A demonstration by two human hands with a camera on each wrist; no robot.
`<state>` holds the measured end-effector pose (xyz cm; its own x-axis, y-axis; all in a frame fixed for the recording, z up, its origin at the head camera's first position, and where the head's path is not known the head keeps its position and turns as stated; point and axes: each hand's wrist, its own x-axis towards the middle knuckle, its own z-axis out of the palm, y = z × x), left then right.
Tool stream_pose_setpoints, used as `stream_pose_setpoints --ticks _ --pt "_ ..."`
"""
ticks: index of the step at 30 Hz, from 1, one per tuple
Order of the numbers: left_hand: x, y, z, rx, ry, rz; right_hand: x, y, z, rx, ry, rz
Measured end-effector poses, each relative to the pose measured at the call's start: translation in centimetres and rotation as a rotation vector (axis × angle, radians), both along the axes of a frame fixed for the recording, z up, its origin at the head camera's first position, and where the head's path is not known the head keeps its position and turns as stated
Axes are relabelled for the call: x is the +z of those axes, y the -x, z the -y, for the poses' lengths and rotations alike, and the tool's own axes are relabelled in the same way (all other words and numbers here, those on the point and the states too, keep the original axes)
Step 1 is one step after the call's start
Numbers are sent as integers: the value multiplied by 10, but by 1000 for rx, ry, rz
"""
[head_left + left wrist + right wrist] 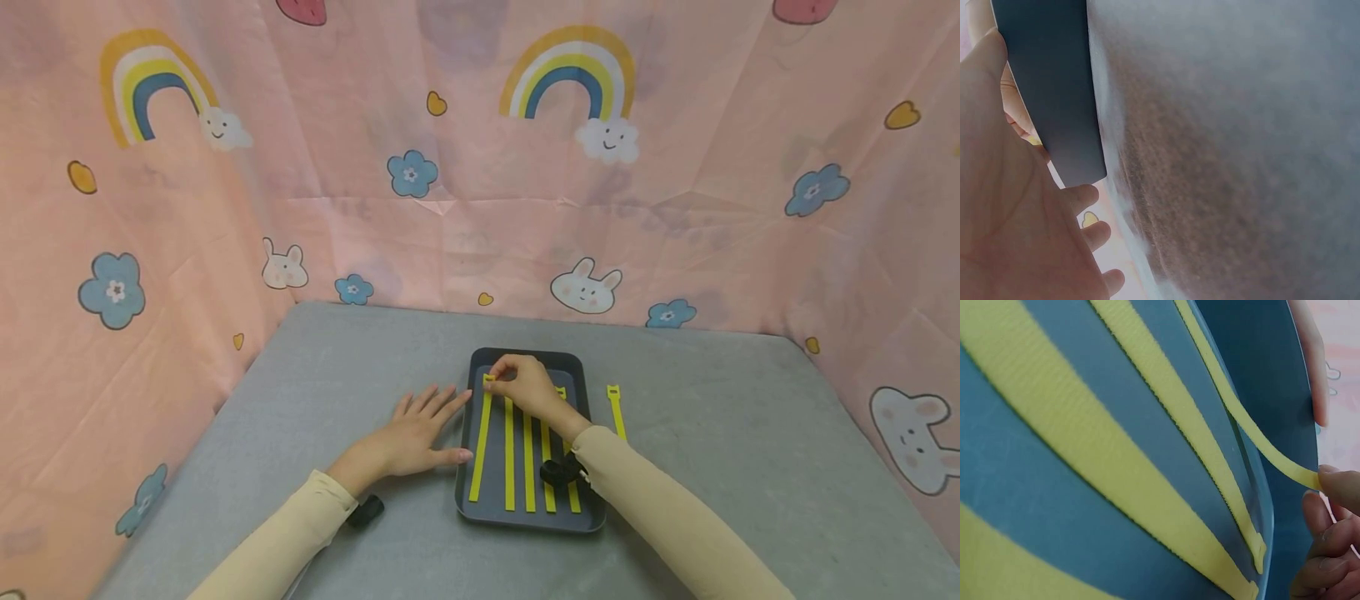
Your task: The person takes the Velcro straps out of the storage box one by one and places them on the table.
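The leftmost yellow strap (480, 454) in the dark tray (525, 523) looks light, limp and grippy, best pinched by its slotted head, where the right hand (531, 392) has it between thumb and fingertips, while the left hand (414, 440), fingers spread, touches the tray's side.

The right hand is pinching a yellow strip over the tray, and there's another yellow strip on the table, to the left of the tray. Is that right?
Not quite: the other yellow strip on the table lies to the right of the tray, as the head view shows. The right hand is indeed pinching a strip over the tray.
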<state>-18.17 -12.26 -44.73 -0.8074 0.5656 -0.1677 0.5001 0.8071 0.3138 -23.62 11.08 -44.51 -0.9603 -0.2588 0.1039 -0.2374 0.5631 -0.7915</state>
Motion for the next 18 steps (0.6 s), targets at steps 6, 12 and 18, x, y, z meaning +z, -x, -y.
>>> stream_pose_setpoints --ticks 6,12,18 --pt "0 0 0 0 -1 0 2 1 -1 13 31 -38" --pt "0 -1 0 3 -8 5 5 1 -2 18 59 -32" --pt "-1 0 0 2 0 1 9 -1 -3 36 97 -58"
